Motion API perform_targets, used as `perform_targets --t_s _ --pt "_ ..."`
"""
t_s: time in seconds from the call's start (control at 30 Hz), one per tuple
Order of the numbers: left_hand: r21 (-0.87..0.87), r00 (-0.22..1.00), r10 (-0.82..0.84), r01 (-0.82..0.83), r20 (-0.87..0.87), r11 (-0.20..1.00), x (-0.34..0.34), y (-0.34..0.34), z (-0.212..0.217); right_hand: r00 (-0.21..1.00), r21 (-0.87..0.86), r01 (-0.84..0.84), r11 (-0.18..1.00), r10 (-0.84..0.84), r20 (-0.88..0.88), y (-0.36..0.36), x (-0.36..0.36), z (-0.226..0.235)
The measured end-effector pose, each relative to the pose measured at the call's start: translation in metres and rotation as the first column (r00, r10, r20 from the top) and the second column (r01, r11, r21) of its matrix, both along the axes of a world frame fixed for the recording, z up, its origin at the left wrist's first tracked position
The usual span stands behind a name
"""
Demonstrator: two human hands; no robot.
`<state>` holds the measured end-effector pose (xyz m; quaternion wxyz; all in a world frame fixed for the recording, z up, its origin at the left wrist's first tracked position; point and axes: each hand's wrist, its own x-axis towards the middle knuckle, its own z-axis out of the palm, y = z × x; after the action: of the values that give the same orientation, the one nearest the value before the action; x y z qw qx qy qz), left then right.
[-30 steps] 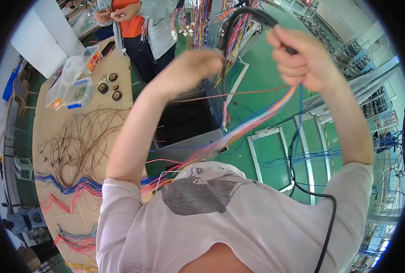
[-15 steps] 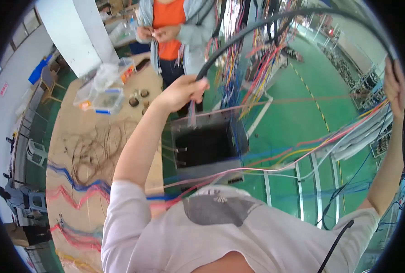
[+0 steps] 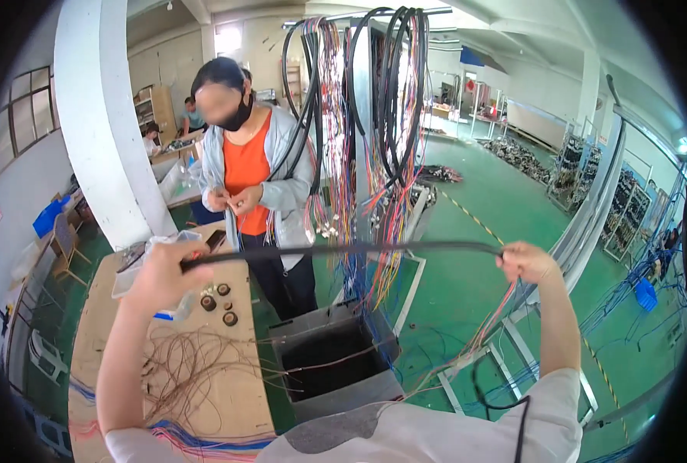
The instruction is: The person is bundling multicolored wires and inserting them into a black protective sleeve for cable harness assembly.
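Observation:
A long black cable sleeve stretches nearly level between my raised hands. My left hand, closed round its left end, is above the wooden table. My right hand grips the other end over the floor at the right. From below the right hand, pink and red wires run down toward my body. What the fingers cover at each end is hidden. Beneath the sleeve stands a dark open bin with a few thin wires crossing it.
Brown wires, tape rolls and blue wires lie on the table. Across from me a co-worker handles something small. Bundles of wires and black sleeves hang from a rack; a metal frame is at the right.
The sleeve has gone from a high arch to nearly straight. My right hand has come inward from the far right edge; my left hand has shifted left. The view has tilted up.

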<state>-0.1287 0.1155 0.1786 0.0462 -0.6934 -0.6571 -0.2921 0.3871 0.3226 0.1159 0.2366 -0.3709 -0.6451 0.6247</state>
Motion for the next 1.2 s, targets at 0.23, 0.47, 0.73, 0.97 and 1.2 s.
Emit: perform_targets --t_s 0.23,0.47,0.73,0.97,1.2 --pt "-0.024 0.942 -0.027 0.020 -0.335 1.000 -0.023 -0.018 0.003 0.978 -0.031 0.108 0.994 -0.100 0.182 -0.031 0.044 -0.051" --pt "0.302 0.873 0.294 -0.180 -0.389 0.936 -0.054 0.019 0.005 0.980 -0.246 0.193 0.950 -0.175 0.093 -0.025 0.049 -0.061" --pt "0.517 0.856 0.512 -0.407 -0.071 0.753 -0.042 0.077 0.083 0.704 0.642 0.679 0.356 -0.563 -0.432 0.166 -0.014 0.174" --pt "0.657 0.854 0.520 -0.389 -0.007 0.646 -0.006 0.125 0.142 0.480 0.472 0.871 0.137 -0.444 -0.757 0.282 -0.108 0.365" --pt "0.568 0.775 0.632 -0.508 -0.028 0.647 -0.013 0.107 0.111 0.780 0.256 0.267 0.929 -0.052 -0.624 0.364 -0.167 0.343"
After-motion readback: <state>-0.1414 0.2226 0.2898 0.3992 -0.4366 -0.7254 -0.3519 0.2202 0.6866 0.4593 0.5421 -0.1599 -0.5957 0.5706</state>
